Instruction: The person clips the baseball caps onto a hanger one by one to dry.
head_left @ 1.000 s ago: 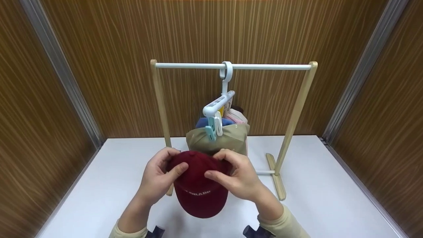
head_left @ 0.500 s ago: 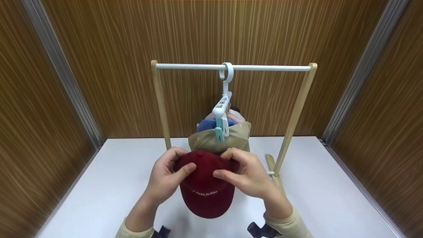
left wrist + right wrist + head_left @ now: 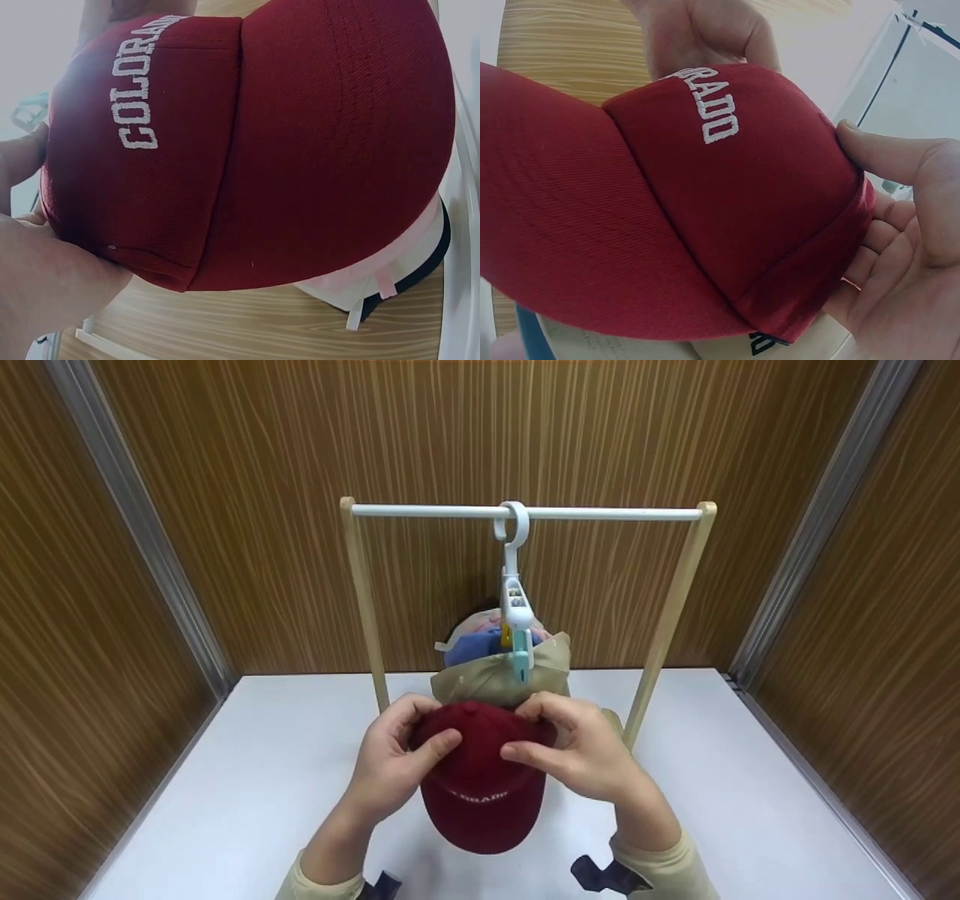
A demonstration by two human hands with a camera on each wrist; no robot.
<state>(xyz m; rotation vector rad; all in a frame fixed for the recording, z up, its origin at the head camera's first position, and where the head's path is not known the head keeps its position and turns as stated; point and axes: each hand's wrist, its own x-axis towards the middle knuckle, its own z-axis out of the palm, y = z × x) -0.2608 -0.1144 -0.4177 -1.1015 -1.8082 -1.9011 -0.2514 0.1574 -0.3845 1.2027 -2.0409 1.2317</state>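
A dark red baseball cap (image 3: 484, 817), white lettering across its front, hangs brim down between both hands in the head view. My left hand (image 3: 394, 757) grips its left side, thumb on the crown and fingers behind. On the opposite side my right hand (image 3: 589, 750) holds it the same way. Just behind the crown is a tan cap (image 3: 487, 679), overlapped by the red one. Above them a white clip hanger (image 3: 517, 592) hangs from the rail, with a teal clip (image 3: 520, 656) at its near end. The right wrist view shows fingers curled behind the cap's edge (image 3: 866, 202).
A drying rack with a white rail (image 3: 615, 514) and wooden posts (image 3: 667, 615) stands on the white table (image 3: 292, 780). Behind the tan cap are a blue cap (image 3: 469, 646) and paler caps. Wood-grain panels (image 3: 247, 510) enclose the back and sides.
Both hands have shifted right together with the red cap. The hanger has turned on its hook, its near end swinging right, and the caps behind have turned too.
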